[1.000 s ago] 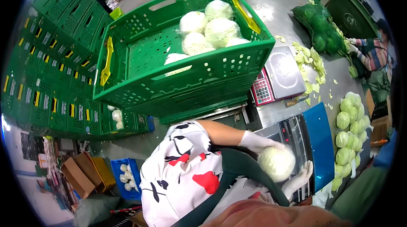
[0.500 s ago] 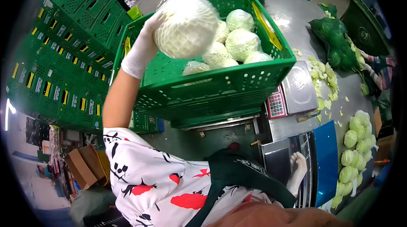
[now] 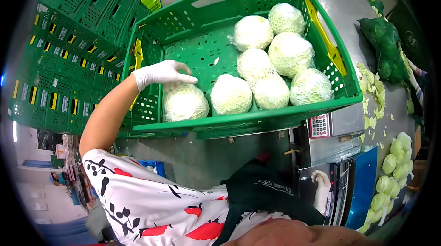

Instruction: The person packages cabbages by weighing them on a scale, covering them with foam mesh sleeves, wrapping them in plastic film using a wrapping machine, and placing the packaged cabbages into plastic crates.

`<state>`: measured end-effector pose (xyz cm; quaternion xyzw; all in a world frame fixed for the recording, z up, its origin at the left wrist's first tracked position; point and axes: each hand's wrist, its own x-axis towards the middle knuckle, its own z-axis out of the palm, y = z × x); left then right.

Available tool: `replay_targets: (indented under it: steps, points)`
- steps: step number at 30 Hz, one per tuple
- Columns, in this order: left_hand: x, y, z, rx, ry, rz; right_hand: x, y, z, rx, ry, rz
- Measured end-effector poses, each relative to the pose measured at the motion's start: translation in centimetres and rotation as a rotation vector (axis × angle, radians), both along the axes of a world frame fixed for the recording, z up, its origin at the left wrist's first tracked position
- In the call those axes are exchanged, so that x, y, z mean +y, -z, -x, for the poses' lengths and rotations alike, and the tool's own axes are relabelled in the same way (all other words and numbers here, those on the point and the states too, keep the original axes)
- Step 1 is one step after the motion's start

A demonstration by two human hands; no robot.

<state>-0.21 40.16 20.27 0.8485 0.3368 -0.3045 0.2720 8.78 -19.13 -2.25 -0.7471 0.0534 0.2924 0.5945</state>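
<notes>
My left hand [image 3: 166, 75], in a white glove, hovers low inside a green plastic crate [image 3: 248, 120]. Its fingers are apart, just above a round pale cabbage [image 3: 186, 103] in a white net at the crate's near left corner; whether they touch is unclear. Beside it lies another netted cabbage [image 3: 231, 94], and several more, such as this cabbage [image 3: 291, 54], fill the right side. My right hand [image 3: 321, 185], also gloved, is held at my right by a dark metal machine [image 3: 312, 186], its fingers loosely curled and apart, with nothing visible in them.
Stacked green crates [image 3: 59, 80] rise at the left. On the metal table, right, are a weighing scale [image 3: 319, 126], loose leaves [image 3: 373, 90] and a netted sack [image 3: 383, 46]. Unnetted cabbages [image 3: 390, 177] lie lower right. Another person's hand [image 3: 415, 76] shows at the far right.
The cabbage my left hand held above the crate now lies in its near left corner, and the hand's fingers have parted. The view has shifted closer over the crate. My right hand stays by the machine.
</notes>
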Motion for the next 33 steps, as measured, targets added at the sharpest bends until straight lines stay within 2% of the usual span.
replay_targets:
  steps: [1,2,4,6,7,8,10,13,16,17,21,25,28,30,32,33]
  points:
    - [-0.6,0.2,-0.3,-0.036,-0.004,0.02,0.6,0.3,-0.2,0.014,-0.004,-0.013]
    - [-1.5,0.7,-0.8,-0.082,0.113,-0.12,1.0,0.6,-0.5,0.001,-0.032,-0.004]
    - [-2.9,4.3,-0.4,-0.389,0.36,-0.23,1.7,1.0,-0.8,-0.023,-0.082,0.016]
    - [-4.3,5.9,-0.5,-0.285,0.641,-0.329,2.1,1.2,-1.1,-0.051,-0.094,0.029]
    - [-4.7,5.9,-0.5,-0.322,0.587,-0.222,2.5,0.8,-1.1,-0.077,-0.118,0.061]
    - [-5.9,4.5,-0.9,-0.237,0.506,-0.144,2.7,0.5,-1.2,-0.1,-0.143,0.094]
    - [-7.1,2.5,-2.1,0.016,0.499,-0.126,2.2,1.1,-1.2,-0.075,-0.11,0.072]
    - [-5.4,3.3,-1.1,-0.156,0.476,-0.024,1.9,2.0,-1.1,-0.049,-0.071,0.04]
    - [-4.0,3.2,-1.2,-0.175,0.23,0.31,2.1,0.9,-1.2,-0.101,-0.117,0.098]
    - [-3.4,3.7,-1.3,-0.174,0.209,0.344,2.1,0.8,-1.2,-0.129,-0.129,0.096]
    - [-2.2,3.2,-2.7,0.09,0.248,0.32,1.7,0.8,-1.3,-0.209,-0.174,0.187]
    - [-3.1,2.8,-4.2,0.194,0.298,0.231,1.0,0.5,-0.8,-0.23,-0.158,0.277]
    - [-3.1,1.0,-7.1,0.193,0.364,0.053,0.2,0.7,-0.3,-0.261,-0.173,0.375]
    - [-2.4,2.0,-8.7,-0.451,0.401,-0.27,-0.9,1.9,0.3,-0.309,-0.175,0.388]
    - [-3.6,1.6,-12.1,-0.654,0.62,-0.587,-0.6,1.0,0.3,-0.401,-0.212,0.416]
    - [-4.1,2.1,-13.4,-0.597,0.616,-0.568,-0.4,0.6,0.4,-0.449,-0.227,0.429]
